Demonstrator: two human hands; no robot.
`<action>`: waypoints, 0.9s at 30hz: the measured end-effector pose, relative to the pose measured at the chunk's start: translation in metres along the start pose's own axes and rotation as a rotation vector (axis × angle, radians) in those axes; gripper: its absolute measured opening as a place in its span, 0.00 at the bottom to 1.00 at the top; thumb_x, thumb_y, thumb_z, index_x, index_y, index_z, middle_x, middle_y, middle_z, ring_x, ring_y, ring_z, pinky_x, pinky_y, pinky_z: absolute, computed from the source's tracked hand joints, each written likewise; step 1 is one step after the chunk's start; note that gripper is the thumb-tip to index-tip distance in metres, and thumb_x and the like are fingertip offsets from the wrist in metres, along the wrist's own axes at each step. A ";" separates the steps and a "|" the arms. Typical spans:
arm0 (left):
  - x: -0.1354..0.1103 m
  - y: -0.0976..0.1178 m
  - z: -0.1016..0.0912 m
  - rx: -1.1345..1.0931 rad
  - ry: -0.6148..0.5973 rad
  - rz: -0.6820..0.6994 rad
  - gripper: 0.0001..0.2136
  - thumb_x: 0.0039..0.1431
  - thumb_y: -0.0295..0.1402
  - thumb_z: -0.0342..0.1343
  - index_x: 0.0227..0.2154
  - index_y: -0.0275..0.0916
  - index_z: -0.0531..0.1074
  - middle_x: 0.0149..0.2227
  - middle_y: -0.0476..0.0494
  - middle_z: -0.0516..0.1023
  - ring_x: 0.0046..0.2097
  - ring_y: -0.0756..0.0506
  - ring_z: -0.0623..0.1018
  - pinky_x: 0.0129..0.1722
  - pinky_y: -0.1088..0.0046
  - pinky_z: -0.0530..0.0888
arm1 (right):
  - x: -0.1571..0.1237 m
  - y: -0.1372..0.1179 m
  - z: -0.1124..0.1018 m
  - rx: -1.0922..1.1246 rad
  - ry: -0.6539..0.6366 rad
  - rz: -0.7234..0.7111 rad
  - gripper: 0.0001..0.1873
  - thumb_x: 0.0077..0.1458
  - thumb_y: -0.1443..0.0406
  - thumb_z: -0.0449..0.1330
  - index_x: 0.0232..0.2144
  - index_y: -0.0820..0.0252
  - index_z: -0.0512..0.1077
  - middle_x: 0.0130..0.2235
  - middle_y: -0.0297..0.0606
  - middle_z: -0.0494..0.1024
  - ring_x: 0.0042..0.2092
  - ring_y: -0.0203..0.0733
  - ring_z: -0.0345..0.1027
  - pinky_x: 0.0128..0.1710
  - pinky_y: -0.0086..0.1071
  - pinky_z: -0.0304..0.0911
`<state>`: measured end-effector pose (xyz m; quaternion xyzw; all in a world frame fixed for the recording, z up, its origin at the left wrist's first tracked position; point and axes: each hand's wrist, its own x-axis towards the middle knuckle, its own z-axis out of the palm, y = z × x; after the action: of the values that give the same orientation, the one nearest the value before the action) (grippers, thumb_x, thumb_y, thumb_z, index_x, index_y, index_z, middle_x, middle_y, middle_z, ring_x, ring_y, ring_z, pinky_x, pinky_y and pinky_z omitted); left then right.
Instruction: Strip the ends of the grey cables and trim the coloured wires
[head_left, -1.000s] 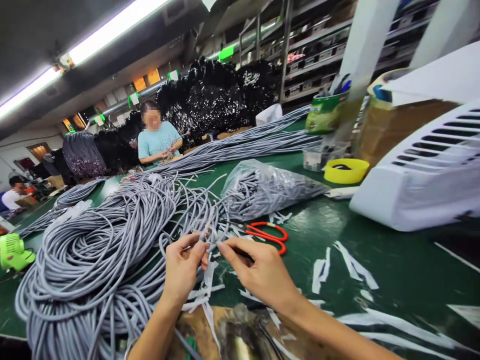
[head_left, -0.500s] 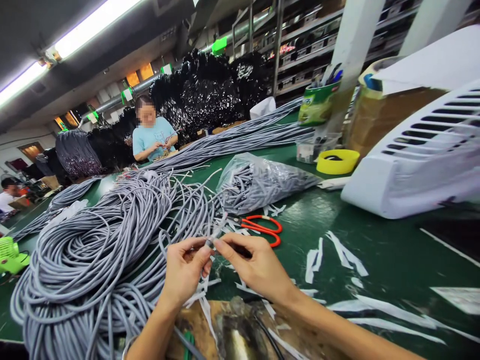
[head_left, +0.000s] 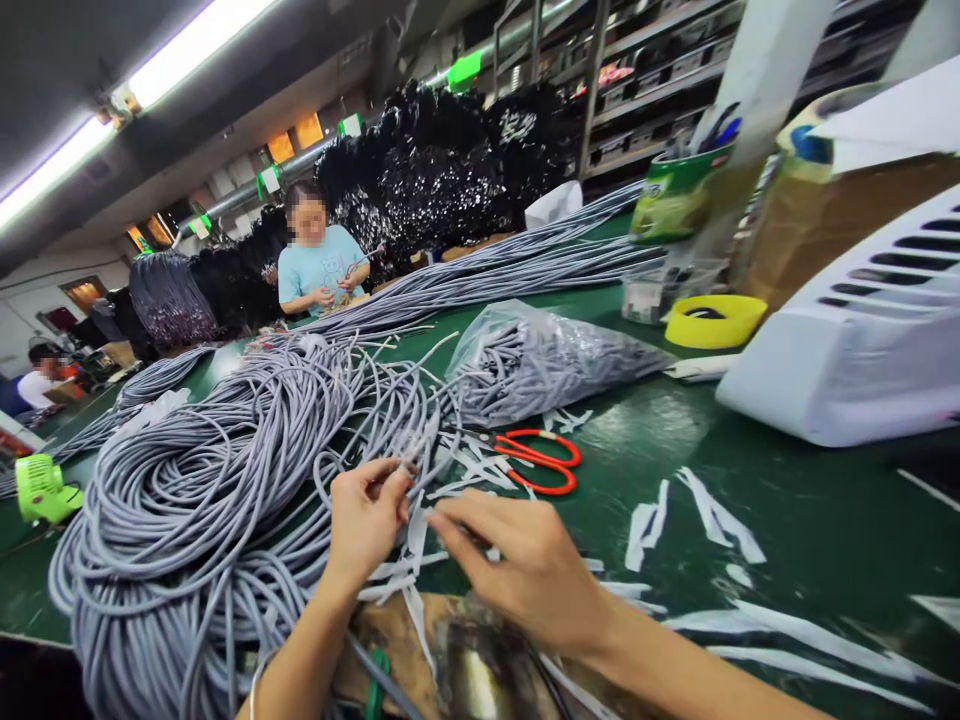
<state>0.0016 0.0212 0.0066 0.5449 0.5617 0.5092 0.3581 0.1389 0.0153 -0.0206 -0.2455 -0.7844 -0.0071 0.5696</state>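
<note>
My left hand (head_left: 371, 515) pinches the end of a grey cable (head_left: 406, 466), mostly hidden by the fingers. Just to its right, my right hand (head_left: 529, 565) has thumb and forefinger together, with a thin white strip (head_left: 420, 525) at the fingertips. Red-handled scissors (head_left: 541, 462) lie beyond the right hand, among scattered white scraps. A big coil of grey cables (head_left: 202, 490) is heaped left of my left hand.
A clear plastic bag (head_left: 540, 365) of short grey pieces lies behind the scissors. At right are a yellow tape roll (head_left: 716, 322) and a white slotted casing (head_left: 847, 370). A small green fan (head_left: 43, 488) stands far left. Across the table a co-worker (head_left: 322, 265) handles thin pieces.
My right hand has drawn away from the cable end, towards me and to the right. The left hand keeps its pinch. The whole view has shifted slightly.
</note>
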 end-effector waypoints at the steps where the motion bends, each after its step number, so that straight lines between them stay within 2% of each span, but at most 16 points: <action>1: -0.001 0.003 -0.001 -0.046 -0.023 -0.001 0.12 0.46 0.37 0.55 0.24 0.30 0.74 0.14 0.52 0.66 0.15 0.56 0.61 0.14 0.81 0.57 | 0.002 0.006 -0.001 -0.043 -0.010 0.066 0.14 0.58 0.68 0.50 0.23 0.64 0.70 0.20 0.35 0.72 0.20 0.32 0.64 0.22 0.26 0.55; 5: -0.006 0.009 -0.002 -0.140 -0.076 -0.023 0.15 0.44 0.41 0.59 0.23 0.30 0.73 0.19 0.49 0.69 0.14 0.58 0.60 0.12 0.82 0.56 | 0.008 0.020 -0.003 -0.111 0.000 0.174 0.14 0.58 0.67 0.50 0.23 0.63 0.70 0.21 0.35 0.74 0.21 0.33 0.66 0.23 0.26 0.56; 14: -0.011 0.006 0.000 -0.108 -0.129 0.004 0.15 0.47 0.41 0.58 0.24 0.30 0.73 0.19 0.50 0.68 0.15 0.58 0.59 0.14 0.82 0.56 | 0.008 0.015 -0.003 -0.094 0.001 0.158 0.14 0.57 0.68 0.51 0.23 0.64 0.71 0.21 0.35 0.73 0.21 0.33 0.66 0.24 0.26 0.56; 17: -0.012 0.005 -0.001 -0.038 -0.102 0.061 0.12 0.47 0.37 0.58 0.25 0.30 0.74 0.18 0.51 0.67 0.16 0.57 0.61 0.15 0.81 0.58 | 0.010 0.015 -0.006 -0.106 0.002 0.126 0.15 0.57 0.68 0.51 0.22 0.64 0.71 0.19 0.35 0.73 0.21 0.33 0.66 0.23 0.26 0.54; 20: -0.013 0.002 -0.003 0.126 -0.058 0.181 0.08 0.49 0.32 0.56 0.26 0.32 0.76 0.18 0.50 0.67 0.17 0.54 0.65 0.18 0.79 0.62 | 0.011 0.016 -0.010 -0.103 -0.021 0.125 0.14 0.56 0.67 0.52 0.21 0.63 0.71 0.19 0.34 0.72 0.20 0.33 0.65 0.22 0.27 0.52; 23: -0.014 0.001 -0.006 0.268 -0.068 0.303 0.07 0.50 0.28 0.54 0.29 0.35 0.78 0.20 0.48 0.70 0.21 0.51 0.70 0.21 0.78 0.66 | 0.013 0.019 -0.012 0.001 -0.099 0.211 0.16 0.54 0.66 0.51 0.17 0.62 0.69 0.16 0.32 0.68 0.18 0.31 0.59 0.20 0.26 0.49; 27: -0.014 0.004 -0.008 0.284 -0.078 0.375 0.08 0.49 0.25 0.55 0.30 0.36 0.79 0.21 0.46 0.73 0.23 0.51 0.72 0.23 0.78 0.68 | 0.016 0.022 -0.009 0.340 -0.257 0.502 0.20 0.53 0.59 0.51 0.13 0.62 0.65 0.14 0.30 0.60 0.17 0.30 0.50 0.18 0.26 0.46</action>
<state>-0.0030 0.0060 0.0097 0.7038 0.5026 0.4612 0.1983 0.1521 0.0383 -0.0092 -0.3315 -0.7549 0.2954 0.4826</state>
